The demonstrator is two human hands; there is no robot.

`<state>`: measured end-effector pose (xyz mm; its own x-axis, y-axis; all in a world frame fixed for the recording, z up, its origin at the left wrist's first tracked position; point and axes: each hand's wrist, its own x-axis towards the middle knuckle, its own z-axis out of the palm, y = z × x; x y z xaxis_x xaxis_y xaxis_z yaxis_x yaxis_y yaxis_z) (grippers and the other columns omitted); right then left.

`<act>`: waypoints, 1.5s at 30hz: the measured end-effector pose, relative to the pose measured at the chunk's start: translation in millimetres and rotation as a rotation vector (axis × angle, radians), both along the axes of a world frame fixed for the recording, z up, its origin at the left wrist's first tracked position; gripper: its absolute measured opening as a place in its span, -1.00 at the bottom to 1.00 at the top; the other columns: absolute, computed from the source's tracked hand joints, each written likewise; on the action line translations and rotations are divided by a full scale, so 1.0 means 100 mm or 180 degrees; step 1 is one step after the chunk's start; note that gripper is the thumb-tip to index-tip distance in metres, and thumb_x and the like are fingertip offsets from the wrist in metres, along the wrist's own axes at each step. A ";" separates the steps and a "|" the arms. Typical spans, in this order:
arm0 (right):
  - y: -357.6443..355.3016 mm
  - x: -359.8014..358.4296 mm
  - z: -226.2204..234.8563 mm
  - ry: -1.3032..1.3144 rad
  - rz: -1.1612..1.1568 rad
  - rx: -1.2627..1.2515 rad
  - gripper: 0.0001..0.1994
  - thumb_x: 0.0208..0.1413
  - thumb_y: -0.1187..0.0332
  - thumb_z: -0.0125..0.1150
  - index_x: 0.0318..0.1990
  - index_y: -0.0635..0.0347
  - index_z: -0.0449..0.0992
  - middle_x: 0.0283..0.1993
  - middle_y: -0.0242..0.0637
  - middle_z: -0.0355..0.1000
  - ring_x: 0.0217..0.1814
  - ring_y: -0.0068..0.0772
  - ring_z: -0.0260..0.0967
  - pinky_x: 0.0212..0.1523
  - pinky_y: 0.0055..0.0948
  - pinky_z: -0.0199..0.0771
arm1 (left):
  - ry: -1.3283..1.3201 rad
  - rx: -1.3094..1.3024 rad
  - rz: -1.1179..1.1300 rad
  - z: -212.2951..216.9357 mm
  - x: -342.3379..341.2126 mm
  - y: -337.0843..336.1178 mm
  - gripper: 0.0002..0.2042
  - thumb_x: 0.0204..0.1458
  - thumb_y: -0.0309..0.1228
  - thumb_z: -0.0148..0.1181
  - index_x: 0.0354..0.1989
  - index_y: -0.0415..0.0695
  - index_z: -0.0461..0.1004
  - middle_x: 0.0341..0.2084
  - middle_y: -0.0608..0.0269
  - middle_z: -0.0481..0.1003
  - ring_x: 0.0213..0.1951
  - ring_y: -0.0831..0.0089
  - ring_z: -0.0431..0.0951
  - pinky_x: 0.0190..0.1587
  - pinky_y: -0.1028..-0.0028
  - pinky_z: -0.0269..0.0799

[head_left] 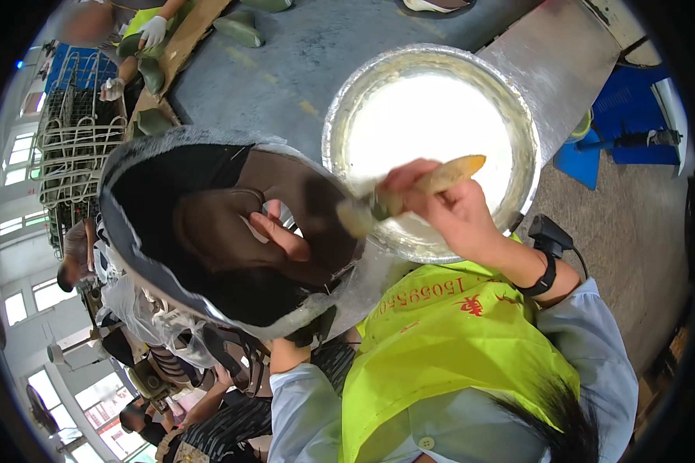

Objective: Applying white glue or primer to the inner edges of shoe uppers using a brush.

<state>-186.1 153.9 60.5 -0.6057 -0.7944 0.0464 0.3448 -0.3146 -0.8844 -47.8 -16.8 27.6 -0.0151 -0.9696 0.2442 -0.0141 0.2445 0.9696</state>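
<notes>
A dark brown and black shoe upper [208,166], its open underside turned up and its edge whitish, fills the left middle close to view. My left hand [283,234] grips it from beneath; some fingers show through the opening in its middle, and the rest is hidden. In my right hand [448,204] is a brush [457,171] with a pale wooden handle, fingers wrapped round it. Its blurred bristle end points left, over the upper's right edge. Under my right hand stands a round metal basin [527,147] holding white liquid, its inner wall smeared.
Several green shoe lasts [239,28] lie on the grey-blue tabletop [232,85]. At the upper left, a co-worker's white-gloved hand [153,32] is near other lasts. A wire rack [81,154] stands left; blue bins [629,104] stand right. Another person's arm [208,397] shows lower left.
</notes>
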 end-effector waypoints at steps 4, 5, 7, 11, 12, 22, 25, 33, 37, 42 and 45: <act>-0.06 -0.16 -0.10 0.0259 0.0300 0.0005 -0.82 0.18 0.51 -0.06 -0.12 0.37 0.41 -0.17 -0.28 0.42 -0.13 -0.56 0.36 -0.10 -0.57 0.36 | -0.0091 0.0349 -0.0244 0.09 -0.13 -0.03 -0.55 0.14 -0.19 0.03 0.09 -0.25 0.26 0.09 0.11 0.23 -0.05 0.38 0.38 -0.30 0.50 0.52; -0.11 -0.23 -0.12 0.0171 -0.0042 0.0164 -0.83 0.18 0.50 -0.05 -0.12 0.36 0.41 -0.19 -0.29 0.42 -0.15 -0.57 0.36 -0.11 -0.58 0.36 | -0.0096 0.0425 -0.0304 0.12 -0.22 -0.05 -0.56 0.14 -0.20 0.04 0.08 -0.26 0.28 0.08 0.12 0.24 -0.06 0.40 0.38 -0.33 0.52 0.53; -0.20 -0.37 -0.08 0.0095 -0.0550 0.0305 -0.83 0.17 0.48 0.00 -0.13 0.33 0.43 -0.24 -0.32 0.42 -0.22 -0.60 0.35 -0.15 -0.62 0.36 | -0.0283 0.0917 -0.0392 0.25 -0.39 -0.11 -0.57 0.13 -0.18 0.05 0.05 -0.24 0.31 0.01 0.15 0.30 -0.14 0.45 0.41 -0.38 0.54 0.51; -0.21 -0.58 0.05 0.0014 -0.1017 0.0609 -0.84 0.17 0.48 0.03 -0.13 0.35 0.42 -0.22 -0.31 0.42 -0.24 -0.60 0.35 -0.14 -0.59 0.40 | -0.0867 0.1569 -0.1978 -0.13 -0.43 -1.13 -0.69 0.10 -0.23 0.10 -0.12 -0.19 0.38 -0.44 0.21 0.45 -0.53 0.47 0.47 -0.52 0.49 0.42; -0.18 -0.62 -0.01 0.0086 -0.1153 0.0548 -0.83 0.18 0.48 0.02 -0.12 0.35 0.41 -0.18 -0.29 0.41 -0.22 -0.57 0.37 -0.15 -0.56 0.43 | -0.1132 0.1229 -0.2870 -0.27 -0.55 -1.40 -0.73 0.07 -0.29 0.13 -0.14 -0.19 0.39 -0.45 0.19 0.46 -0.53 0.46 0.50 -0.53 0.49 0.45; -0.08 -0.87 -0.07 -0.0110 -0.1397 0.1241 -0.81 0.21 0.43 -0.03 -0.10 0.34 0.37 -0.08 -0.13 0.39 -0.12 -0.42 0.40 -0.14 -0.40 0.52 | 0.0125 0.3127 -0.2607 -1.65 -2.15 -2.41 -0.82 0.17 -0.44 -0.15 -0.14 -0.17 0.37 -0.40 0.14 0.50 -0.51 0.59 0.44 -0.51 0.65 0.37; -0.21 -0.89 -0.06 -0.0078 -0.1393 0.1283 -0.81 0.21 0.42 -0.02 -0.09 0.33 0.37 -0.08 -0.13 0.39 -0.11 -0.43 0.39 -0.14 -0.40 0.53 | 0.1323 0.2796 -0.2119 -1.53 -2.34 -2.34 -0.75 0.15 -0.56 -0.21 -0.02 -0.26 0.27 -0.09 0.00 0.40 -0.10 0.28 0.47 -0.13 0.43 0.51; -0.27 -0.79 -0.08 0.0212 -0.0969 0.1401 -0.76 0.22 0.35 -0.03 -0.04 0.30 0.37 0.02 -0.12 0.36 0.00 -0.41 0.34 -0.05 -0.38 0.43 | -0.1935 0.1128 -0.3836 -0.83 -0.81 -2.37 -0.61 0.14 -0.48 -0.07 0.16 -0.26 0.20 0.04 0.02 0.36 0.12 0.30 0.33 0.15 0.37 0.26; -0.08 -0.73 -0.07 0.0436 -0.1014 0.1285 -0.75 0.23 0.34 -0.03 -0.02 0.28 0.36 0.01 -0.13 0.37 0.00 -0.42 0.34 -0.03 -0.40 0.43 | -0.4183 0.0942 -0.4076 0.41 0.39 -2.46 -0.58 0.03 -0.49 0.02 0.12 -0.20 0.28 0.00 0.06 0.42 0.09 0.28 0.36 0.17 0.39 0.20; -0.03 -0.58 -0.04 0.0381 -0.0739 0.1075 -0.75 0.22 0.35 -0.01 -0.02 0.28 0.36 -0.11 -0.19 0.37 -0.11 -0.49 0.37 -0.14 -0.43 0.49 | -0.7149 -0.0752 -0.3248 0.65 1.78 -1.96 -0.01 -0.30 -0.39 0.32 0.34 -0.01 -0.20 0.30 0.13 -0.03 0.29 0.17 0.04 0.20 0.22 0.15; 0.09 -0.44 0.08 0.0365 -0.0745 0.0946 -0.76 0.21 0.36 0.00 -0.03 0.30 0.35 -0.14 -0.21 0.37 -0.15 -0.50 0.37 -0.17 -0.43 0.50 | -0.6735 -0.0652 -0.2367 0.25 2.00 -1.64 -0.04 -0.21 -0.48 0.27 0.34 0.01 -0.28 0.31 0.11 -0.10 0.28 0.06 0.02 0.23 0.17 0.11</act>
<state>-230.5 163.0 68.6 -0.7762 -0.6245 -0.0870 0.1879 -0.0975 -0.9773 152.4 -181.2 52.3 -0.5408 -0.6416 -0.5439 -0.5546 0.7582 -0.3430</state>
